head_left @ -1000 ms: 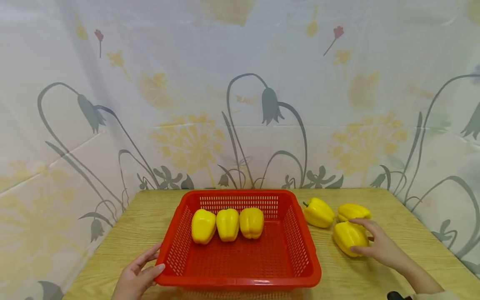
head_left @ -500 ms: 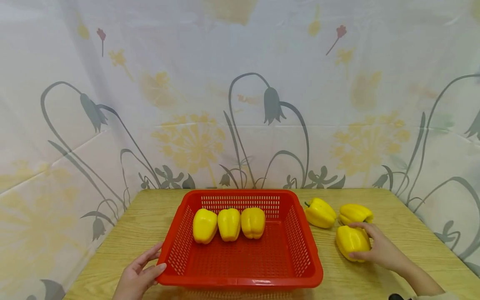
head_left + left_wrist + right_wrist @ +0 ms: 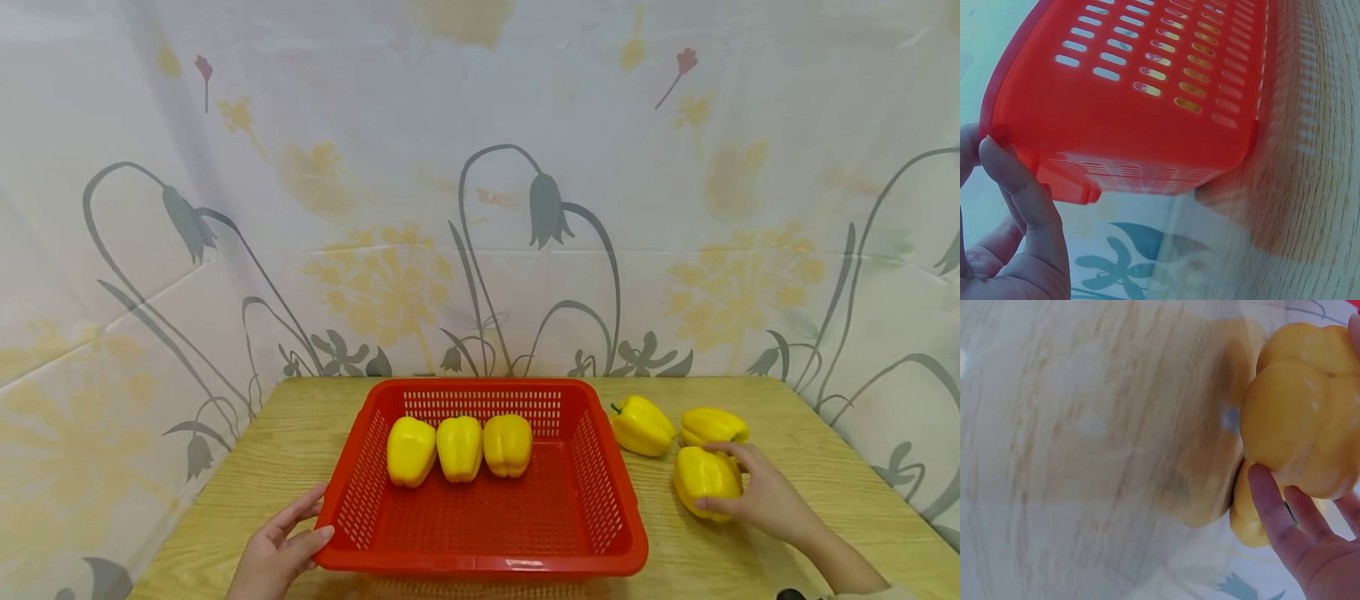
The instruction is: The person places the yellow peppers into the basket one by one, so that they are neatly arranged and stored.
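From the head view, there's the red basket (image 3: pixel 480 565) sitting mouth-up on the desk (image 3: pixel 255 462), and at its near left corner the left hand (image 3: pixel 273 547) has the rim pinched, thumb on top, a hold that looks meant to steady it. Over to the right of the basket, clear of its wall, the right hand (image 3: pixel 768 497) grasps a yellow pepper (image 3: pixel 699 485), thumb on the near side and fingers round the far side, a spread that would suit such a smooth, bulging body. Two more peppers (image 3: pixel 641 427) (image 3: pixel 714 426) lie just right of the basket, beyond the one in the grip, while three peppers (image 3: pixel 460 450) line up side by side inside it, toward the back left, perhaps so close that they prop each other. Across to the left wrist view: thumb and finger close on the basket's lip, and yellow shows through the slots in its wall. And in the right wrist view, fingertips press against the pepper's lobes, another pepper peeking out behind it with a bit of green; whether the held one is off the desk, right of the basket, I can't tell from here.
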Tool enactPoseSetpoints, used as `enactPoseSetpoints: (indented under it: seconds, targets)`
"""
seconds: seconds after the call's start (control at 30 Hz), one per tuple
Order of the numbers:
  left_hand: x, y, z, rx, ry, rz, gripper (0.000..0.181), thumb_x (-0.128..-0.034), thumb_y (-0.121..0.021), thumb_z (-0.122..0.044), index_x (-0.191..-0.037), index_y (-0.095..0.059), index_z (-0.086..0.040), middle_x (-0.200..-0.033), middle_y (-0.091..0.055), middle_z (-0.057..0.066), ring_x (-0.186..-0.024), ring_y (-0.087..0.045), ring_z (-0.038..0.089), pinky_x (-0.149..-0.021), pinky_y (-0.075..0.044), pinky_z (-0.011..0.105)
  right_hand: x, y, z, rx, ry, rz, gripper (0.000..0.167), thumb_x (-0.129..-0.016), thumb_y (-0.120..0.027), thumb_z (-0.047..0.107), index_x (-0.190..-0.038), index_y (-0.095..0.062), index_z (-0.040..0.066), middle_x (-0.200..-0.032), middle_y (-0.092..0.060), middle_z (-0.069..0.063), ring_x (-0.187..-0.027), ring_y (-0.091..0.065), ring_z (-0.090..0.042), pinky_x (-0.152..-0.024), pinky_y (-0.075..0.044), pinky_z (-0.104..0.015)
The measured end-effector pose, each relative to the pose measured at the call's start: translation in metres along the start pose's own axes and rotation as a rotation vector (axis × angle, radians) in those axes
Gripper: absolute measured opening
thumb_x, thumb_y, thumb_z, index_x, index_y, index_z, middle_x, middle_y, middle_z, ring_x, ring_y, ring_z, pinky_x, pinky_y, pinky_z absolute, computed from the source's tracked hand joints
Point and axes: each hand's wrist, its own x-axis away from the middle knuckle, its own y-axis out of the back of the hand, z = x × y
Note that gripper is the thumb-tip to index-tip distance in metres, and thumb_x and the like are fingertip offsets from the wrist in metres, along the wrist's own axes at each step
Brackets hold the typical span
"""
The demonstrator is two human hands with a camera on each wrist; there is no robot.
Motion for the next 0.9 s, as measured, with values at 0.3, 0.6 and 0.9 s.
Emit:
enactPoseSetpoints:
  seconds: [0.3, 0.6, 0.9]
  targets:
    - [0.0, 0.0, 0.0, -0.002, -0.002, -0.002, 0.036, -0.0836, -0.069, -0.013, -0.11, -0.06, -0.035, -0.11, -0.052, 0.008, -0.078, -0.062, 0.019, -0.063, -0.052, 0.032, -0.002, 0.006, 0.006, -0.002, 0.026, -0.021, 0.073, -0.064, -0.086, 0.026, -0.12, -0.051, -0.005, -0.116, -0.046, -0.03, -0.096, -0.049, -0.043, -0.073, -0.044, -0.054]
    - [0.0, -0.001, -0.001, 0.001, 0.004, -0.004, 0.038, -0.0839, -0.068, -0.012, -0.116, -0.058, -0.03, -0.112, -0.051, 0.009, -0.08, -0.063, 0.02, -0.065, -0.053, 0.034, -0.003, 0.014, 0.016, -0.011, 0.021, -0.022, 0.074, -0.066, -0.085, 0.029, -0.122, -0.05, -0.004, -0.118, -0.045, -0.029, -0.097, -0.048, -0.043, -0.07, -0.045, -0.053]
    - [0.0, -0.001, -0.001, 0.006, 0.016, -0.006, 0.045, -0.084, -0.068, -0.011, -0.126, -0.055, -0.021, -0.112, -0.051, 0.01, -0.081, -0.063, 0.021, -0.067, -0.053, 0.034, -0.004, 0.022, 0.027, -0.039, 0.017, -0.054, 0.072, -0.069, -0.084, 0.027, -0.125, -0.048, -0.003, -0.119, -0.043, -0.027, -0.096, -0.047, -0.042, -0.064, -0.047, -0.045]
